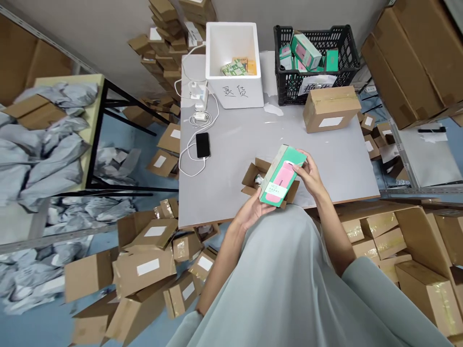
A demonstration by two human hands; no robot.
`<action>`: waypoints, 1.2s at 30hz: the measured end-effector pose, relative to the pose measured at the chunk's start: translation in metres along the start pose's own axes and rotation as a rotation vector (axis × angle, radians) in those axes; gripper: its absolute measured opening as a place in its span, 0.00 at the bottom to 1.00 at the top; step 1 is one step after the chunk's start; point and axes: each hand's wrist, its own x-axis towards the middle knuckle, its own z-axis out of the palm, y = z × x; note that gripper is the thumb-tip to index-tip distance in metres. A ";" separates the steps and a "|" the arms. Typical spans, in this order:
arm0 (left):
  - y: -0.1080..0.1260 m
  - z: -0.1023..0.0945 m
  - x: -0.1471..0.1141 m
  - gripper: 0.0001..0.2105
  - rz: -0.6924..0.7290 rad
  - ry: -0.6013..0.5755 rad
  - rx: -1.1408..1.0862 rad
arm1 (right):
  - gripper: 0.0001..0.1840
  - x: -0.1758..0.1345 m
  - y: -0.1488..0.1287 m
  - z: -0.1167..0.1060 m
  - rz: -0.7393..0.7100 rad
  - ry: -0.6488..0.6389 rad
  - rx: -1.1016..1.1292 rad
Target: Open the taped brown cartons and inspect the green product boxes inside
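A green product box (283, 176) with a pink device printed on its front is held tilted above the near edge of the table. My left hand (253, 208) grips its lower left end, and my right hand (309, 174) holds its upper right end with the thumb on the front. Behind and below it, an opened cardboard carton (249, 178) stands on the table with its flaps spread. Something whitish shows inside that carton, but the green box hides most of it.
On the grey table (238, 144) are a white foam box (235, 91), a black crate (280, 86) of green boxes, a closed carton (331, 110), and a phone (203, 145) on a cable. Cartons (148, 260) crowd the floor at left; a large open carton (415, 221) stands right.
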 end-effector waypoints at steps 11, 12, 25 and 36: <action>0.003 0.002 -0.008 0.39 0.161 0.125 0.189 | 0.43 0.009 0.017 0.016 0.045 -0.036 0.027; 0.001 0.002 -0.008 0.39 0.161 0.127 0.167 | 0.44 0.008 0.017 0.016 0.049 -0.043 0.034; -0.008 -0.010 -0.016 0.30 0.062 -0.099 -0.159 | 0.53 -0.009 0.000 0.022 0.140 -0.153 0.269; -0.006 -0.004 -0.012 0.36 0.194 0.038 0.038 | 0.55 -0.008 0.016 0.017 0.122 -0.100 0.119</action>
